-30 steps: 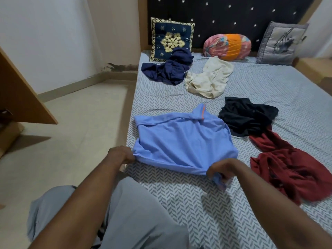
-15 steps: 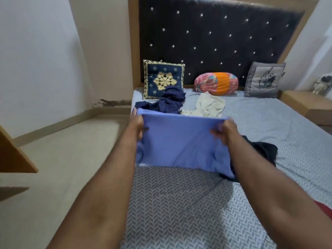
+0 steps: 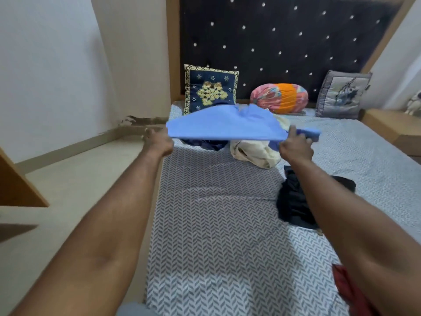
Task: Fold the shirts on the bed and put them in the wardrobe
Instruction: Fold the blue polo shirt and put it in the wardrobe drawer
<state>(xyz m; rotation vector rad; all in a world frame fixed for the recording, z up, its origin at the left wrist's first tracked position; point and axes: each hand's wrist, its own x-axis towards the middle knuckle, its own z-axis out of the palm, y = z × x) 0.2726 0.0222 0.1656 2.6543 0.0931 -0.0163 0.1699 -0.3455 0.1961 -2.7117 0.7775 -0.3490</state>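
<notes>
A light blue shirt point(image 3: 225, 124) is stretched out in the air above the bed point(image 3: 211, 236), flung nearly flat away from me. My left hand point(image 3: 159, 142) grips its left edge and my right hand point(image 3: 296, 147) grips its right edge, both arms held out straight. Under it lie a navy shirt point(image 3: 207, 144) and a cream shirt point(image 3: 252, 152), both crumpled. A black shirt point(image 3: 296, 201) lies crumpled beside my right forearm. A corner of a dark red shirt point(image 3: 348, 290) shows at the lower right.
Against the dark studded headboard point(image 3: 284, 42) stand a navy embroidered cushion point(image 3: 210, 88), an orange-pink bolster point(image 3: 279, 98) and a grey cushion point(image 3: 341, 94). A wooden bedside table point(image 3: 391, 126) is at the right. Bare floor point(image 3: 75, 190) and a wooden panel point(image 3: 16, 183) lie left of the bed.
Both hands lifted the blue shirt off the bed, raised it in front of me, then swung it up and outward so that it now billows nearly horizontal over the far shirts.
</notes>
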